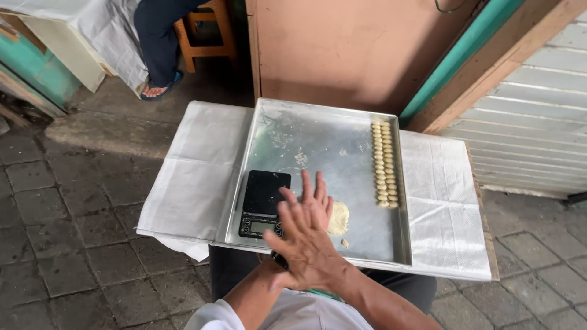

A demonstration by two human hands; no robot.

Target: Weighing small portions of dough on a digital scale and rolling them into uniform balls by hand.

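Metal tray (318,146) is sitting on a white-papered table (195,177), and the hands are hovering over its near edge. The right hand (309,235) is lying on top, fingers spread and flat, palm down, and it is hiding almost all of the left hand (282,261); only a dark sliver of it is peeking out beneath, so its fingers cannot be made out. The palms are looking pressed together, and whether anything is sitting between them cannot be told. Just beside the right hand's fingers, a pale lump of dough (338,218) is resting on the tray, partly covered by those fingers. A crumb (345,243) is lying near it.

Left of the hands, a black scale (264,203) is lying flat on the tray, its small display facing the near edge and too small to read. Toward the tray's right side, two close rows of small dough pieces (384,164) are running from far edge toward near. Flour smears are showing mid-tray.

At top left, another person's leg and sandalled foot (160,90) are showing beside a wooden stool (208,30), the rest cut off by the frame.
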